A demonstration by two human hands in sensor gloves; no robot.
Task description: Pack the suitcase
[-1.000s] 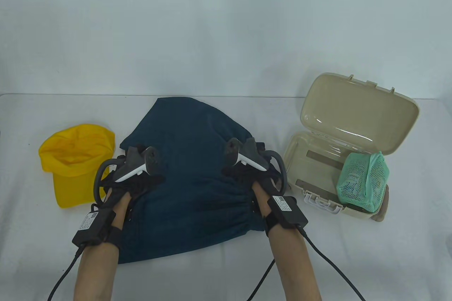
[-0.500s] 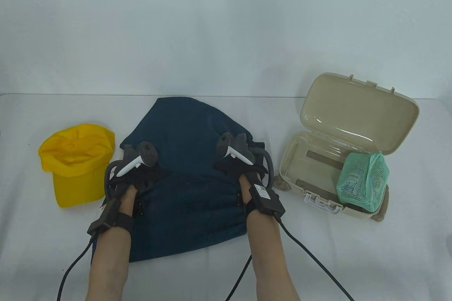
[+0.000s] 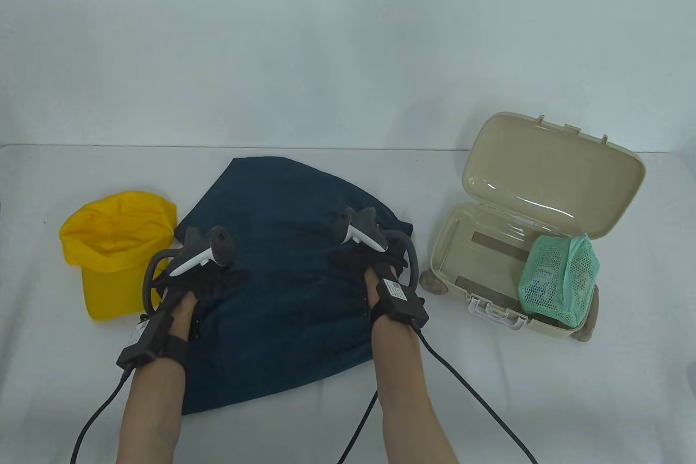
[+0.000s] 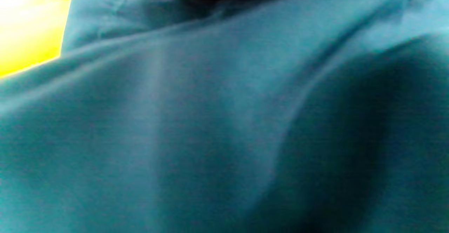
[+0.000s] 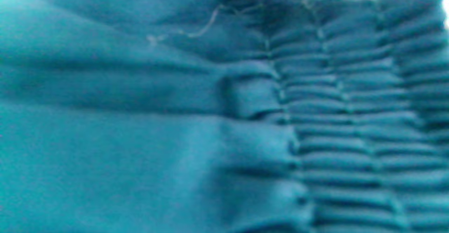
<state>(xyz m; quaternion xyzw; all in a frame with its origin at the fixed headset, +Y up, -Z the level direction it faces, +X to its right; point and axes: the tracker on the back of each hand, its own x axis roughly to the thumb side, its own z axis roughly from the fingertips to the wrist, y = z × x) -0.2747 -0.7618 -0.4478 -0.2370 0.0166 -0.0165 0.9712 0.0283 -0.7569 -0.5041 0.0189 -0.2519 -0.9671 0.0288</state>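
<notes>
Now | my left hand (image 3: 209,282) and right hand (image 3: 361,265) rest on the dark blue garment (image 3: 293,246) (finger grip hidden, cannot tell) | suitcase (image 3: 511,268) lies open.

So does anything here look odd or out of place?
Only small things: a loose pale thread lies on the blue garment near its gathered waistband, and the green mesh bag sits up over the suitcase's front rim.

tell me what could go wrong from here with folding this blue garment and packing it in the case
The blue garment spreads wider than the open suitcase, so a loose fold may not fit. The green mesh bag already fills one end, leaving less room. The yellow cap touches the garment's left edge and could get dragged.
</notes>
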